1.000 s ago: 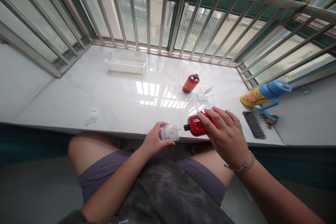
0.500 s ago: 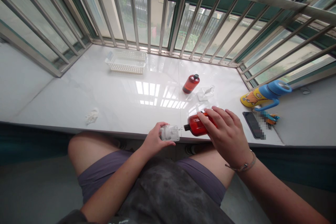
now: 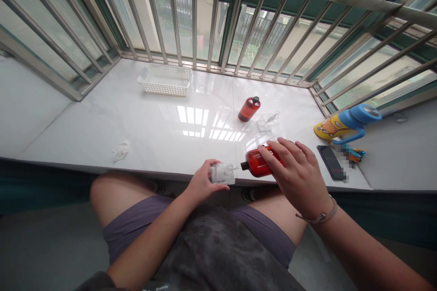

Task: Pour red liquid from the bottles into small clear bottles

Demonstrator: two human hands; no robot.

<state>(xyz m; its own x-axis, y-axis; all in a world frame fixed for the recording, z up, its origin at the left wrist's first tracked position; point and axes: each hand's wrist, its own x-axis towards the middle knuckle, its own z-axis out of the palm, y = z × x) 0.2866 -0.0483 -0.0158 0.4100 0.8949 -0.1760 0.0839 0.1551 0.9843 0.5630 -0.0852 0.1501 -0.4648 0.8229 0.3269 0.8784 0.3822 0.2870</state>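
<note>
The left hand (image 3: 202,181) grips a clear jar (image 3: 223,174) between thumb and fingers at the counter's near edge, the jar's mouth tipped toward three o'clock. The right hand (image 3: 300,177) is wrapped around a red bottle (image 3: 258,162) at the jar's three o'clock, tilted with its uncapped neck near the jar but apart from it. A thin clear stream (image 3: 236,169) bridges that gap, as it did half a second ago; both grips and the bottle's tilt match too. Only the view has shifted a touch, setting everything slightly further toward three o'clock in the frame. Outward from the jar, nothing on the counter (image 3: 153,122) has changed place: a capped bottle (image 3: 249,109) near one o'clock, a clear square piece (image 3: 268,122) just past one, the flask (image 3: 329,127) at two, the phone (image 3: 331,163) at three, crumpled tissue (image 3: 121,151) just past nine, the white basket (image 3: 165,89) at eleven.
</note>
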